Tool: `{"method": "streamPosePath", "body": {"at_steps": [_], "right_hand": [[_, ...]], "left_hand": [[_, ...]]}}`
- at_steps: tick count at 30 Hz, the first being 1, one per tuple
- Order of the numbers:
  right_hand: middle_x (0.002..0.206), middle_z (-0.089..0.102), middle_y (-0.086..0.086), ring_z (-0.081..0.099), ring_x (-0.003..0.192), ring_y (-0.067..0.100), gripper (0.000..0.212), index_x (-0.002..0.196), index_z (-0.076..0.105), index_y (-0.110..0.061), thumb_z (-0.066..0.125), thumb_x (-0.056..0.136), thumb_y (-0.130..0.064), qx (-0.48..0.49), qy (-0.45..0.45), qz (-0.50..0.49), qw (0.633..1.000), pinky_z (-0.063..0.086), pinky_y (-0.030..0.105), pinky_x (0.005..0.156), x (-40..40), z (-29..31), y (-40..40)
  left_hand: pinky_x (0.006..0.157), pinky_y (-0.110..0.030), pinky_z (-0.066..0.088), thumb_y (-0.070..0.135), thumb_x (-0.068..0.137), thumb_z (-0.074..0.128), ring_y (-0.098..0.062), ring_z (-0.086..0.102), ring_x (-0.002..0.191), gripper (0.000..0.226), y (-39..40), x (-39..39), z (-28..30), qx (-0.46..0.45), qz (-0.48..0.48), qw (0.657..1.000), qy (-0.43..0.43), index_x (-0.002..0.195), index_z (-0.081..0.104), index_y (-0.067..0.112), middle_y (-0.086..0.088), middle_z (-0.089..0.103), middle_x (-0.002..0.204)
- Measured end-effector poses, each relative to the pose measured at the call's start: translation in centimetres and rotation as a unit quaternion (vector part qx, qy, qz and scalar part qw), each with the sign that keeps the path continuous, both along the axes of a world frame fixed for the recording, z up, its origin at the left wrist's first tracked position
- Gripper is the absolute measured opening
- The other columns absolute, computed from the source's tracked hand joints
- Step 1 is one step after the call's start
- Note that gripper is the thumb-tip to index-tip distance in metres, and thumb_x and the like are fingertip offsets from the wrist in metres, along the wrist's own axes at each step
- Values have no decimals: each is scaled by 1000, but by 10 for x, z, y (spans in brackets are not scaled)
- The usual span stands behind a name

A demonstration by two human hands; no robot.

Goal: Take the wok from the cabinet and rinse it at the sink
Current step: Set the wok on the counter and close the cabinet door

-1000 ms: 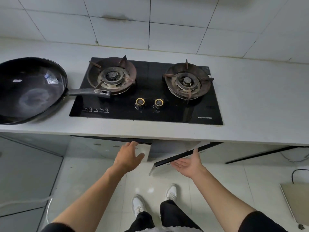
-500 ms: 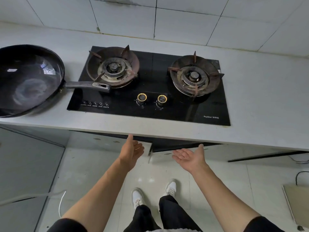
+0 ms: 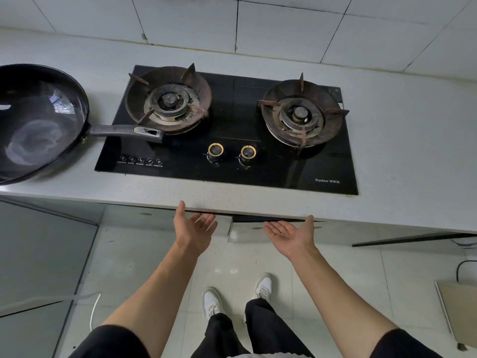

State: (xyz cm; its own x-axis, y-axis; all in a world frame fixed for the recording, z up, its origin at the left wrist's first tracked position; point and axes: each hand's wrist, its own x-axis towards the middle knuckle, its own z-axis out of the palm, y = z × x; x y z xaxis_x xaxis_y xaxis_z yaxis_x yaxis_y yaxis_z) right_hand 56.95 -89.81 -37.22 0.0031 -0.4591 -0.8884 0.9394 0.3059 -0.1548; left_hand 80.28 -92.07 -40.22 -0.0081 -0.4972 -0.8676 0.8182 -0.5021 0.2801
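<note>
Black glass hob (image 3: 232, 120) marked Royalstar, wok (image 3: 38, 120) beside, both hands' grip slack, empty

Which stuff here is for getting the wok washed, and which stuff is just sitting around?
For the job:
wok on the counter
cabinet doors under the counter
left hand, open
right hand, open

Just sitting around:
stove
two knobs
white shoes

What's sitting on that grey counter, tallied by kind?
Black round metal wok: 1
Black glass gas hob: 1
Rusty gas burners: 2
Gold-ringed black knobs: 2
Total: 6
</note>
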Motion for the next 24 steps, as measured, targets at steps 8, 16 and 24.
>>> {"method": "streamPosePath", "body": {"at_steps": [8, 16, 24], "right_hand": [[149, 33, 26, 39, 135, 41, 93, 145, 27, 6, 39, 90, -68, 24, 20, 10, 999, 32, 49, 114, 2, 0, 6], [147, 37, 25, 42, 133, 39, 90, 145, 30, 3, 40, 90, -67, 26, 31, 12, 999, 33, 48, 114, 4, -1, 13], [148, 37, 24, 42, 133, 39, 89, 145, 28, 3, 38, 90, -67, 16, 30, -3, 999, 32, 48, 114, 7, -1, 4]], "left_hand": [[112, -49, 39, 62, 91, 51, -30, 58, 113, 63, 8, 1, -10, 6, -30, 999, -27, 108, 53, 1, -19, 54, 128], [108, -46, 43, 61, 90, 54, -33, 59, 111, 62, 17, 4, -10, 21, -35, 998, -47, 106, 54, 1, -21, 54, 126], [108, -46, 43, 58, 93, 52, -39, 55, 119, 78, 7, 3, 3, 21, 1, 1000, -20, 135, 41, -8, -26, 48, 136]]}}
